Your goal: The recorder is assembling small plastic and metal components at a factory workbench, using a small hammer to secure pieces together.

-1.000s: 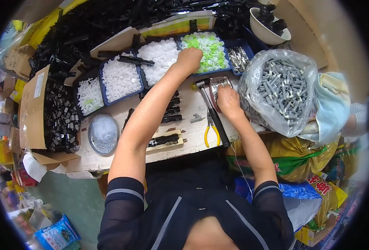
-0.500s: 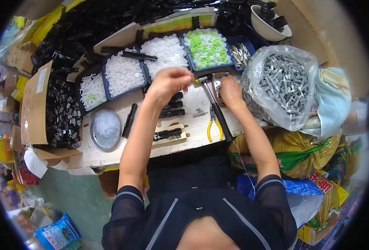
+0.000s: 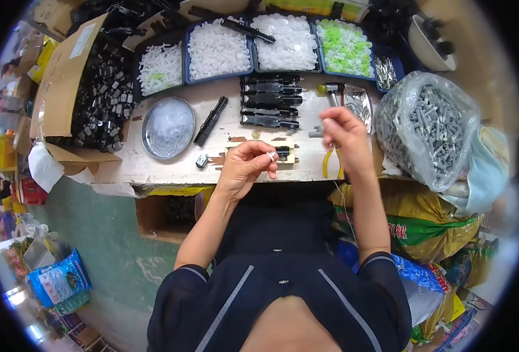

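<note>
Left hand (image 3: 246, 169) pinches white piece (image 3: 271, 156) by jig (image 3: 291, 154); dish (image 3: 162, 152) at its ten o'clock. Right hand (image 3: 348, 139) curled, can't tell if holding anything; pliers (image 3: 326, 165) at its seven.

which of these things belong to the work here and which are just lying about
Likely in use:
left hand, pinching small white piece
right hand
wooden block with black part
lined-up black parts

Likely just lying about:
light blue cloth
blue package, lower left
</note>
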Motion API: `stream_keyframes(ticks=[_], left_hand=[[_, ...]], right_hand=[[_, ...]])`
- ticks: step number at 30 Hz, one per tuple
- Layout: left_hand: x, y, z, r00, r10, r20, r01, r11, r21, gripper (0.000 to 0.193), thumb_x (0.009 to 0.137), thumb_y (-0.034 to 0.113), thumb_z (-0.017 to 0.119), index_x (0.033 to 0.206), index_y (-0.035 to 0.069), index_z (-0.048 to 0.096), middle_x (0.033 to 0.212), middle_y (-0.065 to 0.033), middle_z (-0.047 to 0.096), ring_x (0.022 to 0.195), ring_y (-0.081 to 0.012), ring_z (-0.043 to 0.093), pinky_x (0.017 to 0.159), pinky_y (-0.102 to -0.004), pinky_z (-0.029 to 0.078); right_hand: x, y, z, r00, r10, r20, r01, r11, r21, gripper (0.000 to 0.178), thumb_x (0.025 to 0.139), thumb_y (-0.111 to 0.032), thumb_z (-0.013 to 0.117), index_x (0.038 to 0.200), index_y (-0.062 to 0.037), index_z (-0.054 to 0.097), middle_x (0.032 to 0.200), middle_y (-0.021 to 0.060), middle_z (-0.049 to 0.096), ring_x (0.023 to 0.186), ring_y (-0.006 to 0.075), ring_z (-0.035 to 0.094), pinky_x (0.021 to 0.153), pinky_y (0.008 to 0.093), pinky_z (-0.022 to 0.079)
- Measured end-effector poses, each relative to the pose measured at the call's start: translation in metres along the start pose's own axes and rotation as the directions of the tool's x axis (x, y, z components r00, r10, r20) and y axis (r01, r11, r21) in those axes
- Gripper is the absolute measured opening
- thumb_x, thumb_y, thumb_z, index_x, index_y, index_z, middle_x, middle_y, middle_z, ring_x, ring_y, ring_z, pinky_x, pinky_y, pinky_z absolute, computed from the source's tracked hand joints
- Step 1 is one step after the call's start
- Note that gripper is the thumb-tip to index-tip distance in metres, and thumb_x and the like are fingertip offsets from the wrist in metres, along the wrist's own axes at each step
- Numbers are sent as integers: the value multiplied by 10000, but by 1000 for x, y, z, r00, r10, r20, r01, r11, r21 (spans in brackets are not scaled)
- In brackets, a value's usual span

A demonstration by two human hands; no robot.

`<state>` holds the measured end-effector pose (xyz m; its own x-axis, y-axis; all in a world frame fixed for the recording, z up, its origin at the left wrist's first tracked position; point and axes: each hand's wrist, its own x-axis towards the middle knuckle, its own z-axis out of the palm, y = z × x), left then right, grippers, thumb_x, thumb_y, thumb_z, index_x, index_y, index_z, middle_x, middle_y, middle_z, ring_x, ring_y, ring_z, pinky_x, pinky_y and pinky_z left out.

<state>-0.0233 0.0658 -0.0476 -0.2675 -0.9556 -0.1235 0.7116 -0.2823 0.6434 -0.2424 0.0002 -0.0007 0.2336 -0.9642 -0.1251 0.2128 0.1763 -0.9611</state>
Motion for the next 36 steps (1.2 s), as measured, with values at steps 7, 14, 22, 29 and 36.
stream_keyframes(ticks=[7,14,22,29,36], left_hand=[[-18,-10,3,981,194,32,-195,980,39,109,820,18,627,923,15,594,925,-117,589,747,-185,614,618,-307,545],[-22,-13,3,958,287,-13,-280,944,171,105,811,-19,618,905,13,586,952,-118,561,750,-208,606,621,-321,549],[-24,-17,10,782,613,115,-491,491,720,133,780,-72,633,893,-15,592,897,-91,584,733,-136,584,635,-245,516],[-28,-14,8,838,546,-7,-425,661,618,172,779,-71,636,933,-13,589,872,-93,597,733,-152,605,636,-241,510],[-27,-17,-1,812,575,102,-440,488,754,204,773,-75,637,955,4,590,818,-84,613,715,-147,610,642,-240,500]], right_hand=[[-19,29,60,931,263,253,-344,863,371,113,868,-91,591,966,-43,565,772,-15,541,490,24,396,418,174,280],[-22,36,72,934,284,216,-347,859,376,113,871,-91,584,971,-44,559,803,-1,555,455,7,373,390,169,252],[-25,42,75,943,269,194,-326,862,389,109,871,-96,588,960,-42,555,792,-7,549,452,9,361,399,162,265],[-31,43,80,963,218,156,-252,934,254,117,855,-111,620,942,-44,578,766,-27,546,495,4,360,435,149,285],[-34,56,81,997,-16,81,17,1000,-14,103,878,-76,575,967,-25,587,773,-31,529,521,10,383,444,151,298]])
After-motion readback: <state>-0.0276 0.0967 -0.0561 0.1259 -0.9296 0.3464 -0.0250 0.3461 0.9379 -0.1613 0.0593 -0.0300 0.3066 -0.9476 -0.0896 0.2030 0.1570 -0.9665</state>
